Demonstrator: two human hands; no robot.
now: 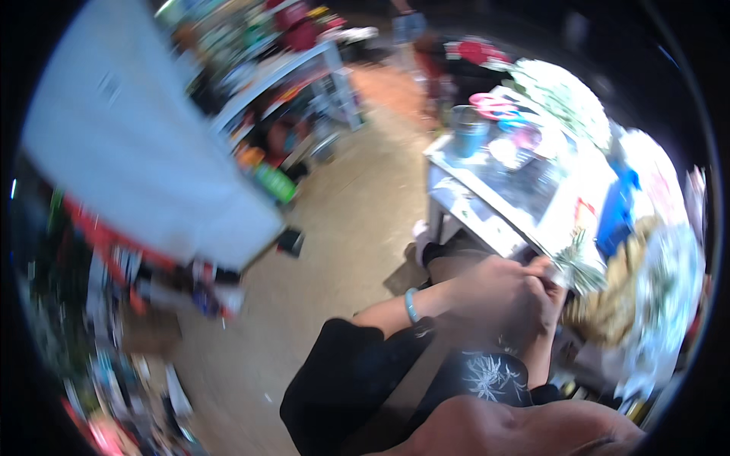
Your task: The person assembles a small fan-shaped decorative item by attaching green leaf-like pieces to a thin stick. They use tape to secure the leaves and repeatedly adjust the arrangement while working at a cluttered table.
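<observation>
My left hand [487,287], with a pale blue bangle [411,305] at its wrist, is smeared by motion. It reaches across my lap, and its fingertips meet my right hand; whether they grip anything does not show. Curled closed, my right hand [544,295] sits at the near corner of a white table [487,209]. From its fingers a pale green, spiky-leaved sprig [581,267] fans out over the table edge. The stem end is hidden by the fingers.
On the table stand a blue-grey cup [469,131], pink scissor-like handles [493,106] and a pale green leafy heap [561,99]. Clear plastic bags [663,296] and a tan bundle [608,308] crowd the right. A large white panel [144,144] fills the upper left.
</observation>
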